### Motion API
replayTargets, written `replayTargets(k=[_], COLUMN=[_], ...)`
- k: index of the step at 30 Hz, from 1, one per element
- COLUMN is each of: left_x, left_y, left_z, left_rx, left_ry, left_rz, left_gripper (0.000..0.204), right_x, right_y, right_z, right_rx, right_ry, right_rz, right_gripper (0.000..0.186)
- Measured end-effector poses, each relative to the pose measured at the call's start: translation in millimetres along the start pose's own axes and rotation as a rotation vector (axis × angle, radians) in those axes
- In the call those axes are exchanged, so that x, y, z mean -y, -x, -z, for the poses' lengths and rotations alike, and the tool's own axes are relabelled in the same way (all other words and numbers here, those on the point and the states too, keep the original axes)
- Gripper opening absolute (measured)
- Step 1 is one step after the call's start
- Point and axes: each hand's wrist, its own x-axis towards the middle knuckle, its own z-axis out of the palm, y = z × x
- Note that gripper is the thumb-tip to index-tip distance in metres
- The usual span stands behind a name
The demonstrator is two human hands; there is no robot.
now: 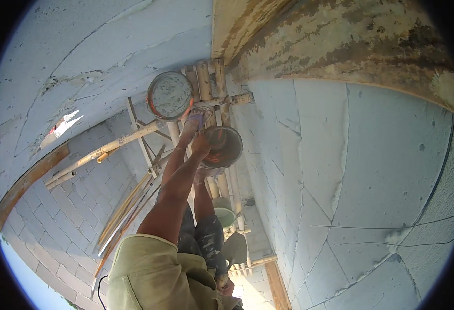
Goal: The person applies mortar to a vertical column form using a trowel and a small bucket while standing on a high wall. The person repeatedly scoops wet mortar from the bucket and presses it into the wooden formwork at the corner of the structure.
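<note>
My left hand (201,145) reaches down and is closed on the near left rim of a dark bucket (230,159). Some orange shows on the bucket's inner wall; how much is in it I cannot tell. Beyond it and to the left stands a second bucket, filled with wet grey mortar (171,94). My right hand (227,287), low in the picture and partly covered by my sleeve, is closed around the handle of a trowel (235,248). The grey trowel blade points away from me. One foot in a purple-strapped sandal (198,120) stands between the two buckets.
I am on a scaffold of bamboo poles (204,82) with gaps between them. Grey block walls (320,155) rise close on both sides. A stained wooden board (340,46) juts in at upper right. A greenish tub (225,216) lies below, near my knees. Thin wires (392,226) stick out at right.
</note>
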Motion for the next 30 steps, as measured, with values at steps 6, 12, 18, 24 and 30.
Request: replayTargets(k=[6, 12, 18, 24, 30], left_x=[-40, 59, 31, -26, -105], left_y=[23, -48, -91, -37, 86], left_z=[108, 208, 222, 220, 294], left_rx=[-0.609, 0.004, 0.109, 0.139, 0.339], left_ry=[-0.140, -0.595, -0.451, -0.491, -0.657], left_rz=[-0.293, -0.166, -0.673, -0.501, -0.850], left_gripper=[0.071, 0.040, 0.034, 0.054, 0.060], right_x=[0, 1, 27, 40, 147], right_y=[1, -6, 2, -6, -46], right_z=[4, -7, -6, -13, -14], right_rx=[-0.025, 0.084, 0.045, -0.099, 0.051], right_ry=[-0.063, -0.092, -0.061, -0.062, -0.034], right_rz=[0.042, 0.087, 0.100, 0.287, 0.805], right_gripper=[0.028, 0.025, 0.022, 0.026, 0.025])
